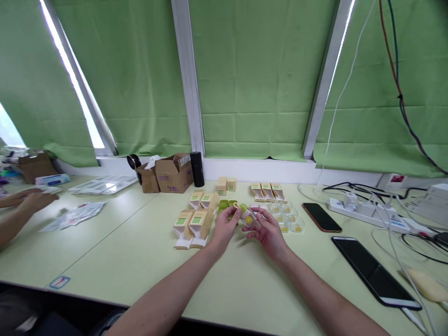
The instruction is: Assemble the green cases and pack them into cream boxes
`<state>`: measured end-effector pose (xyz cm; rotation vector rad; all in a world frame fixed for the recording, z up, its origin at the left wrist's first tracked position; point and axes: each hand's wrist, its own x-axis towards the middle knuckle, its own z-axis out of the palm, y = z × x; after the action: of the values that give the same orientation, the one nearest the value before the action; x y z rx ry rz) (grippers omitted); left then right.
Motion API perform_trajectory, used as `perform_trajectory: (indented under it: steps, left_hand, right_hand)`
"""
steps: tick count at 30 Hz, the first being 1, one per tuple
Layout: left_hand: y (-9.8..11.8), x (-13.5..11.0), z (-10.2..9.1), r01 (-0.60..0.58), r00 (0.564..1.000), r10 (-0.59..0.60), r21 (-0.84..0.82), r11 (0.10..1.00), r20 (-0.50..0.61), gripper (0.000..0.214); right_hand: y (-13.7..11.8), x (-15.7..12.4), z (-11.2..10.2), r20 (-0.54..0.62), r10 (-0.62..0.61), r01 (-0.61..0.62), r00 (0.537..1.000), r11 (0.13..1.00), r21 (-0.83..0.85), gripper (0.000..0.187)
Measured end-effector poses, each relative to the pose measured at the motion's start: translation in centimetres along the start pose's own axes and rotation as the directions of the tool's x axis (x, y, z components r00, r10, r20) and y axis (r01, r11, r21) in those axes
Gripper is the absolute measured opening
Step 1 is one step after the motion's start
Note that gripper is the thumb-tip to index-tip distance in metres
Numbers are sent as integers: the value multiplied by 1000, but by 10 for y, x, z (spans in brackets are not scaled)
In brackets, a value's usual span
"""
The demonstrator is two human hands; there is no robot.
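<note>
Above the middle of the table my two hands meet. My left hand (224,227) is closed, pinching a small green piece with a beige ring (236,206) at its fingertips. The fingers of my right hand (269,232) close around a small clear plastic case (249,218) with a yellow centre, right beside the green piece. Whether the two pieces touch, I cannot tell. Behind my left hand sit several green pieces (224,204), partly hidden. More clear plastic cases (296,224) with yellow centres lie just right of my right hand.
Open cardboard boxes (199,220) with green labels stand left of my hands; three more (266,191) lie behind. Brown cartons (174,175) and a black cylinder (197,169) stand further back. Two phones (322,217) and a power strip (367,215) are rightward. Another person's hands (35,200) work far left.
</note>
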<state>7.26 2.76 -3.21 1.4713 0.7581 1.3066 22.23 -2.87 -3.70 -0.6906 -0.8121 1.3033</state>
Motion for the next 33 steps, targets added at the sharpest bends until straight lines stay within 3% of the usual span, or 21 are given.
perform_trajectory:
  steps: [19, 27, 33]
  left_hand:
    - [3, -4, -1, -20, 1000, 19, 10, 1000, 25, 50]
    - [7, -7, 0, -36, 998, 33, 76, 996, 51, 52]
    - [5, -8, 0, -34, 997, 26, 107, 994, 76, 55]
  right_hand:
    - [-1, -3, 2, -4, -10, 10, 1000, 999, -41, 55]
    - [2, -2, -1, 44, -21, 24, 999, 998, -58, 53]
    - [2, -3, -3, 22, -50, 53, 998, 983, -178, 53]
